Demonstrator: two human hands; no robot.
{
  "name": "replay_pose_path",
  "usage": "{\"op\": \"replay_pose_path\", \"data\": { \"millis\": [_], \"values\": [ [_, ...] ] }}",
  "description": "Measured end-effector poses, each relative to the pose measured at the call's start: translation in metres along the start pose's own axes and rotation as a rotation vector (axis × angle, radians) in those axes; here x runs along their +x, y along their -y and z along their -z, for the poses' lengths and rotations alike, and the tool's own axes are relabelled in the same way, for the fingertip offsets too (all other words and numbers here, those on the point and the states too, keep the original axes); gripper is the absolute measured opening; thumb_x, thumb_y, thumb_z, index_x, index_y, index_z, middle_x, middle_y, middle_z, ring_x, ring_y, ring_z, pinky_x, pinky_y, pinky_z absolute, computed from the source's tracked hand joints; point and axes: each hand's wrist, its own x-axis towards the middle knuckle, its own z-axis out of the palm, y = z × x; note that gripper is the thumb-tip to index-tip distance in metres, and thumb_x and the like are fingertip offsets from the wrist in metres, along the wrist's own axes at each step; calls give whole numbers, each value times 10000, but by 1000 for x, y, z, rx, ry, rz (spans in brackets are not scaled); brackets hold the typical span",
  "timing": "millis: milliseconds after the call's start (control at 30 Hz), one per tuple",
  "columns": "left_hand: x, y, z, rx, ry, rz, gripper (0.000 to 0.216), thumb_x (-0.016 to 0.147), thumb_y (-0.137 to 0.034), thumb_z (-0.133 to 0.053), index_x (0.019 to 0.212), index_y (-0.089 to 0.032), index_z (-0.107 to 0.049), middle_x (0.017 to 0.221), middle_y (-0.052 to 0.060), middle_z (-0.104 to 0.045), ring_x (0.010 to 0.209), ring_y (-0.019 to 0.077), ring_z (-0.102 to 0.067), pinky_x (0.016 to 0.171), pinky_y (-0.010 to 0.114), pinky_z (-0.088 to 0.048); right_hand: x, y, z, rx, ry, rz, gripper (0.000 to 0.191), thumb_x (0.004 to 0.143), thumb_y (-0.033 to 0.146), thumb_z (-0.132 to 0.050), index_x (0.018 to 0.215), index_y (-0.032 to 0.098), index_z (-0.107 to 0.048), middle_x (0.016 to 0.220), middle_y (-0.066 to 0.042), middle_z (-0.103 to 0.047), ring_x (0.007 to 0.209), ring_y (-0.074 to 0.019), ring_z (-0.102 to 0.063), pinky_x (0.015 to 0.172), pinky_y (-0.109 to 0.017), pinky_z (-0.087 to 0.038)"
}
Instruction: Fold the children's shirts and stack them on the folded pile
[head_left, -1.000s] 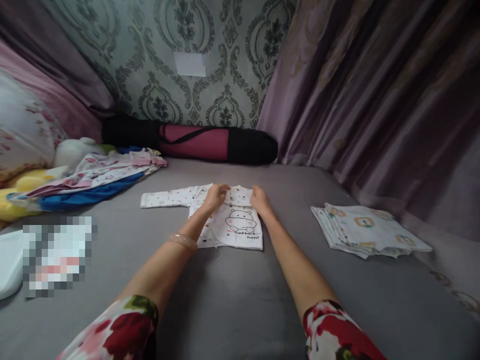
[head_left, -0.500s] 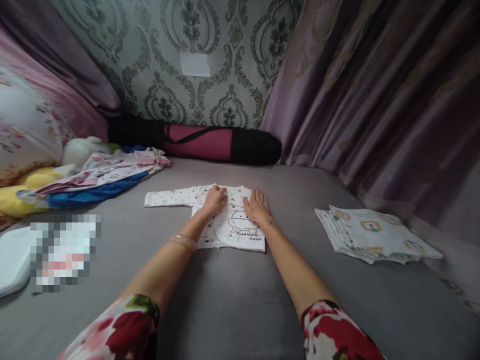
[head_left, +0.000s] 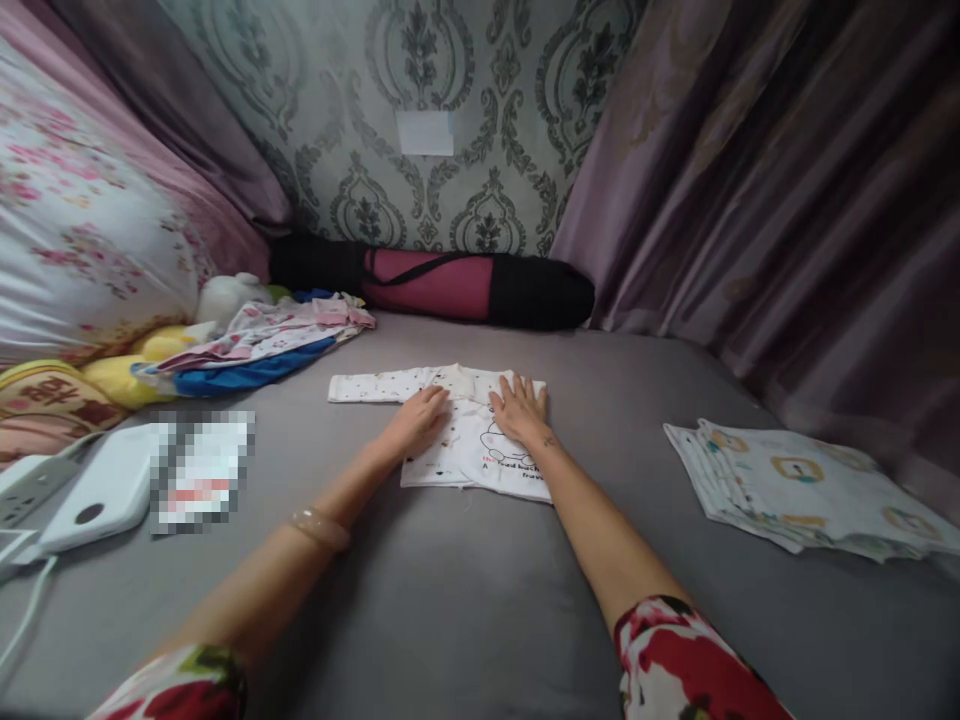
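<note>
A small white baby top [head_left: 465, 465] lies front up on the grey bed, printed with tiny motifs, a cartoon animal and lettering. One sleeve [head_left: 375, 387] stretches out to the left; no sleeve shows stretched out on the right. My left hand [head_left: 420, 422] rests on the top's left side below that sleeve, its fingers extended over the cloth. On the upper right of the chest, my right hand [head_left: 519, 408] lies flat with fingers spread, covering part of the print. Neither hand grips the fabric.
Folded patterned cloths [head_left: 802, 485] are stacked at the right. To the left lie a white power bank [head_left: 112, 490], a power strip [head_left: 37, 490] and a blurred packet [head_left: 202, 470]. Behind are heaped clothes [head_left: 255, 345], plush toys and a long black-and-maroon bag [head_left: 435, 285] along the wall.
My left hand has slid from the upper chest toward the left side of the top. The right hand's fingers are more spread. The view has turned slightly left.
</note>
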Motion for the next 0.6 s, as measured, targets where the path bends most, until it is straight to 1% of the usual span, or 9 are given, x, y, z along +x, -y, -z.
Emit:
{"op": "replay_pose_path", "data": {
  "millis": [33,133,200,267,367,433,500,600],
  "values": [
    [-8,0,0,13,32,-5,414,959,-336,-360,1320,-175,-482,1382,163,-480,1300,271,-437,1111,458,-329,0,0,-2,-9,6,-8,631,990,505,-171,1529,186,-244,1602,-119,-159,1462,-327,-87,1138,-573,-15],
    [-22,-1,-2,60,87,48,441,977,-385,-319,1341,-187,-470,1445,148,-441,1374,278,-358,1152,493,-255,2,0,-1,-24,37,-24,633,988,508,-173,1534,193,-230,1607,-108,-141,1461,-342,-74,1131,-596,-17],
    [-25,-1,-3,75,99,73,460,978,-394,-314,1354,-172,-460,1464,154,-424,1387,273,-344,1156,484,-252,3,2,3,-20,70,-38,635,987,507,-176,1534,189,-227,1608,-110,-135,1461,-347,-74,1131,-597,-12],
    [-27,-3,-5,80,89,91,460,980,-388,-305,1355,-172,-461,1465,147,-429,1387,257,-350,1160,469,-249,3,9,5,-20,57,-34,628,990,490,-173,1531,176,-236,1606,-121,-138,1464,-335,-74,1133,-590,10],
    [-29,-7,-4,89,50,114,450,983,-379,-292,1345,-185,-477,1462,125,-444,1386,232,-359,1171,444,-233,2,29,2,-3,9,87,611,998,456,-160,1534,167,-215,1608,-120,-128,1475,-275,-57,1150,-537,27],
    [-31,-11,-2,89,37,118,454,984,-393,-299,1340,-184,-488,1465,119,-446,1392,226,-353,1176,428,-224,1,41,-5,27,19,168,611,998,443,-160,1539,159,-190,1611,-107,-118,1478,-241,-50,1163,-494,14],
    [-32,-15,0,83,42,112,467,985,-424,-308,1333,-180,-503,1470,119,-445,1402,227,-341,1179,420,-218,1,49,-12,48,31,188,616,997,429,-163,1537,134,-187,1609,-100,-128,1477,-230,-58,1169,-471,2],
    [-33,-19,3,71,34,97,494,979,-482,-330,1321,-180,-521,1469,119,-450,1405,231,-338,1181,427,-213,1,51,-20,46,31,179,619,993,412,-169,1532,109,-198,1606,-92,-148,1475,-231,-67,1172,-465,0]
  ]
}}
